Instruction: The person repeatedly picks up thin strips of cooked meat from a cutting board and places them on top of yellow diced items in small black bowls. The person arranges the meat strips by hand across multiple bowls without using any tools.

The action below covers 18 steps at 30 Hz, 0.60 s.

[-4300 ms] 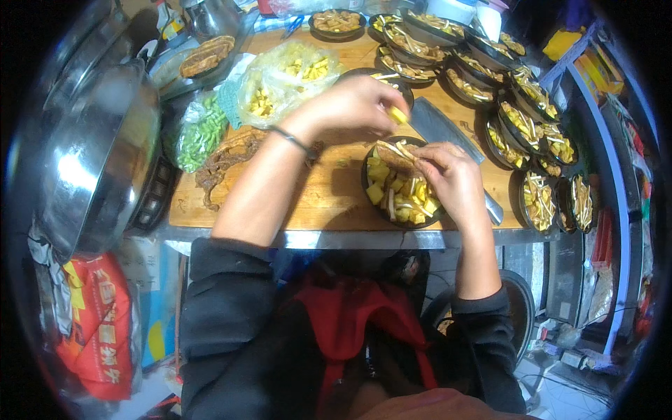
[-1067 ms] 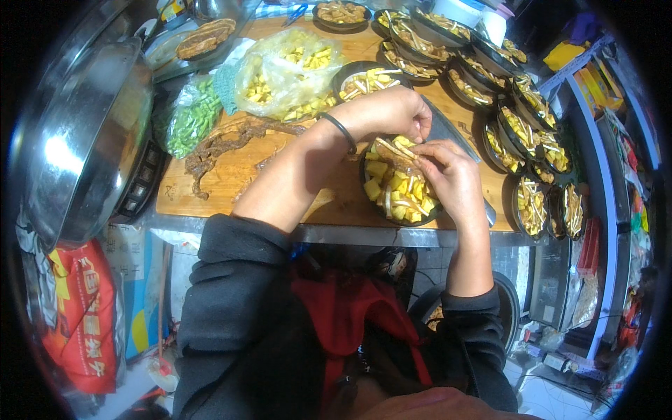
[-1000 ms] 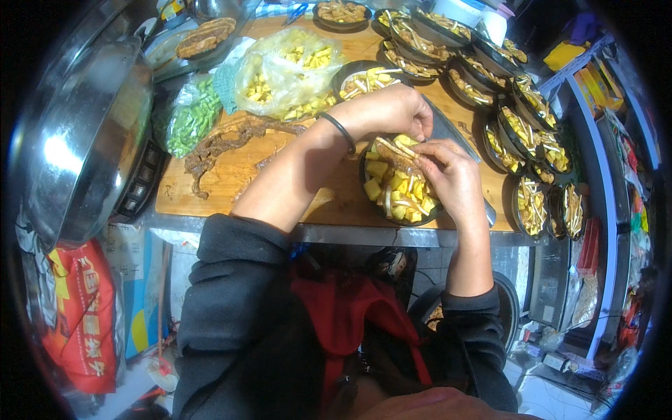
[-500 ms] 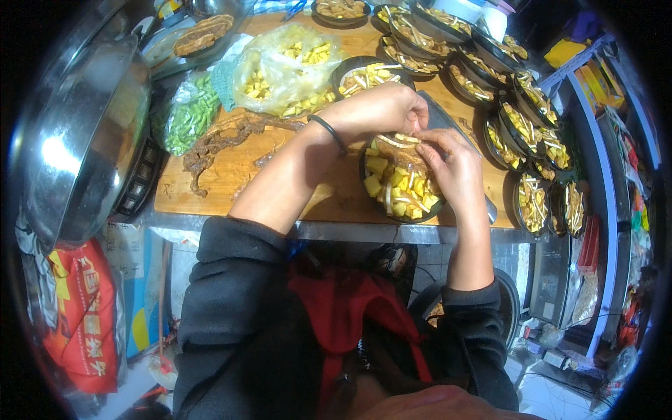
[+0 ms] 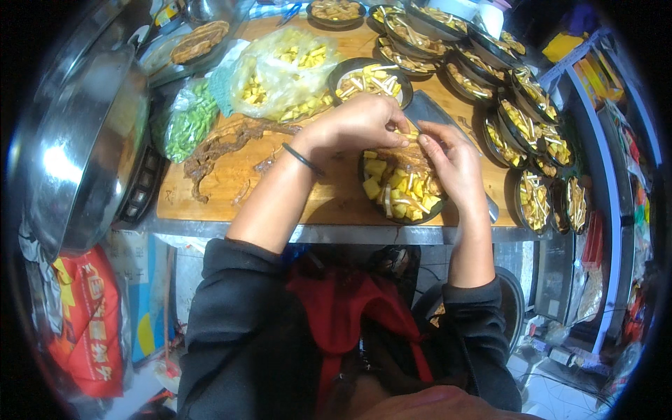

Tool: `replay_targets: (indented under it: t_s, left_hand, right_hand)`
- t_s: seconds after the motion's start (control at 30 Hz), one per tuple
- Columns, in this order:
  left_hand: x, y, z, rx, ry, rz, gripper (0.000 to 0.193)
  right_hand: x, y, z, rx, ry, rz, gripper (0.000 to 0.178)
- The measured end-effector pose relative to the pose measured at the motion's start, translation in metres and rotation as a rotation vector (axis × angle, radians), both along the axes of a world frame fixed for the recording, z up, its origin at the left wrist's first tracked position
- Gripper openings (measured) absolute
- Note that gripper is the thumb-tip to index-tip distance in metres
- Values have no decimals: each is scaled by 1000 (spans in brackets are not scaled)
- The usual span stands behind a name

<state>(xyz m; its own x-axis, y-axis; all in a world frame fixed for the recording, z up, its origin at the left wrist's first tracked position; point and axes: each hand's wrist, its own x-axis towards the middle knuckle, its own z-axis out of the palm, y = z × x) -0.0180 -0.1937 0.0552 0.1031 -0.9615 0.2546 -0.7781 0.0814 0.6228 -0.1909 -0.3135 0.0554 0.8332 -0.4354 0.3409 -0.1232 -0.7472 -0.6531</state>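
A dark round bowl near the front of the cutting board holds yellow cubes, which look like potato, a browned meat slice and a few pale strips. Over its far side my left hand is closed, fingertips pinching a thin pale strip. From the right, my right hand meets it, thumb and fingers closed at the other end of that strip. The fingers partly cover the strip. Just beyond my left hand stands another bowl of cubes and white strips.
On the wooden board lie brown meat pieces, an open plastic bag of yellow cubes and a bag of green vegetables. A broad knife blade lies behind the bowl. Filled bowls crowd the right; a large metal pan stands left.
My left hand has shifted slightly left and toward me, its fingertips now lower over the bowl's far side. The strip has moved with the fingers, baring more of the meat slice.
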Motion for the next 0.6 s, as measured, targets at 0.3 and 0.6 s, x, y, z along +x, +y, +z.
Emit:
replay_targets:
  t_s: [0.3, 0.6]
  left_hand:
    - [-12, 8, 0, -35, 102, 85, 19]
    - [-15, 1, 1, 34, 208, 232, 20]
  right_hand:
    - [0, -2, 4, -137, 45, 68, 19]
    - [5, -2, 1, -241, 42, 32, 17]
